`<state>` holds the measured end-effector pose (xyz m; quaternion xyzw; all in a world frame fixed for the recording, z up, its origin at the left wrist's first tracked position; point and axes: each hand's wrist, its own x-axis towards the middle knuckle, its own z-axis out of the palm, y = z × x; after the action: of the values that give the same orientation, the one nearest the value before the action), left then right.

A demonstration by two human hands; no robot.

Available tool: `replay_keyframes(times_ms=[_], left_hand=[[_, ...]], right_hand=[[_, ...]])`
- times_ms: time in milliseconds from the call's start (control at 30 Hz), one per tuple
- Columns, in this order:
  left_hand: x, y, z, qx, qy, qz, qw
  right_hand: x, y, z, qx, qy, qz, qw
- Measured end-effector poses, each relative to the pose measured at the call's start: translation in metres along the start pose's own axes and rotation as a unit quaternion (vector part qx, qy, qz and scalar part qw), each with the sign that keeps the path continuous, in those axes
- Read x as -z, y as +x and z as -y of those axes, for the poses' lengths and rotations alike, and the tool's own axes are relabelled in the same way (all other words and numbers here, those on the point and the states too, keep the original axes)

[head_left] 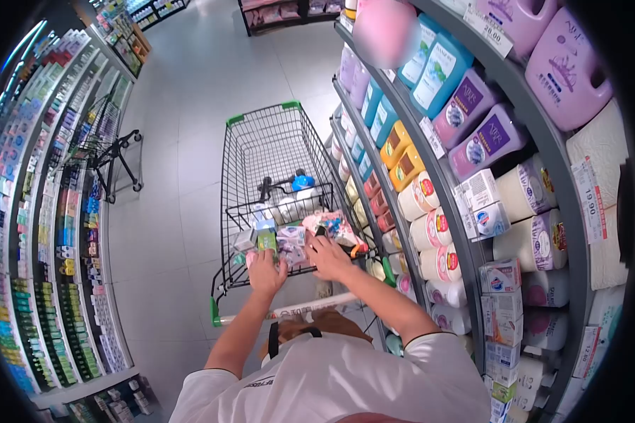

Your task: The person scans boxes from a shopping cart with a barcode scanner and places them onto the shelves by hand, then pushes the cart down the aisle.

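A black wire shopping cart (227, 166) with green corners stands in front of me, and both my hands reach over its handle side into the basket. My left hand (267, 273) has its fingers at the near end of a green box (267, 240), thumb to the right. Beside it lie a white box (245, 240) and a white-and-purple pack (291, 235). My right hand (327, 258) lies with fingers extended over the goods, touching the edge of a pink patterned package (339, 227). A small black item (321, 230) shows at its fingertips. Its fingers' undersides are hidden.
Close on my right, a shelf holds purple bottles (481, 144), blue bottles (441, 74), paper rolls (529, 240) and stacked boxes (502, 303). A second cart (109, 144) stands by the left shelf (67, 233). Grey floor tiles (148, 282) run between the shelves.
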<state>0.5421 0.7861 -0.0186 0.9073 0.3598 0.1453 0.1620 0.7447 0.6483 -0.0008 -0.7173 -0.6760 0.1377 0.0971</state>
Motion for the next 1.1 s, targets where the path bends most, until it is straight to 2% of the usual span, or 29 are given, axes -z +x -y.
replay_keyframes(times_ms=[500,600,667,767,833,900,1100], left_hand=[[0.025,-0.105,0.018,-0.021,-0.040,0.036,0.998],[0.023,-0.133,0.020,-0.020,-0.050,0.057,0.997],[0.025,-0.150,0.020,-0.050,-0.045,0.072,0.995],[-0.005,-0.187,0.027,-0.109,-0.039,0.088,0.989],[0.011,-0.206,0.025,-0.076,-0.034,0.073,0.994],[0.012,-0.227,0.019,-0.084,-0.029,0.075,0.993],[0.020,-0.293,0.007,-0.078,-0.029,0.113,0.990]], right_hand=[[-0.043,-0.078,0.092,-0.043,0.059,-0.058,0.996],[-0.062,-0.097,0.107,-0.026,-0.004,-0.101,0.995],[-0.070,-0.113,0.120,-0.030,-0.040,-0.104,0.993],[-0.094,-0.142,0.132,-0.055,0.002,-0.071,0.996],[-0.093,-0.162,0.152,-0.076,0.018,-0.059,0.995],[-0.097,-0.177,0.162,-0.032,-0.010,-0.122,0.992],[-0.113,-0.236,0.205,-0.053,-0.028,-0.120,0.991]])
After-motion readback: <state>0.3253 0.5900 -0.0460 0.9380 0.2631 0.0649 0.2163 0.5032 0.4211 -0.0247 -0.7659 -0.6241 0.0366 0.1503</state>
